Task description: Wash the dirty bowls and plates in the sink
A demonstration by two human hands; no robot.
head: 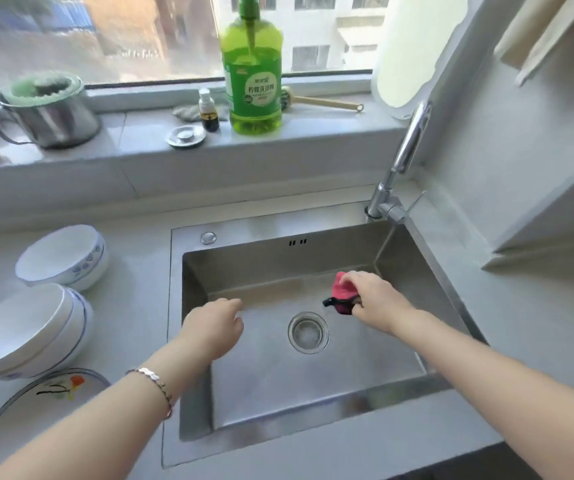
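A bracelet (155, 386) circles the left wrist at the near edge of the sink (313, 441). The left hand (214, 327) hangs over the basin's left side with its fingers loosely curled and nothing in them. The right hand (373, 299) is farther in, at the basin's right rear, its fingers closed round a bunched pink cloth (344, 294) with a black bit sticking out toward the left hand. The drain (308, 332) lies between the two hands, a little nearer the right. The faucet (406, 157) rises beyond the right hand, and a thin stream seems to fall from it just behind that hand. Left of the left hand, on the counter (133, 258), lie the dishes: a plate (36, 403) with a painted motif beside the left forearm, a stack of bowls (26, 330) just past it, and a single blue-patterned bowl (62, 258) beyond that, tilted. Far beyond both hands, on the sill (133, 140), stand a steel pot (48, 112), a plug (185, 136), a small bottle (208, 110), a green soap bottle (252, 81) and a brush (327, 102).
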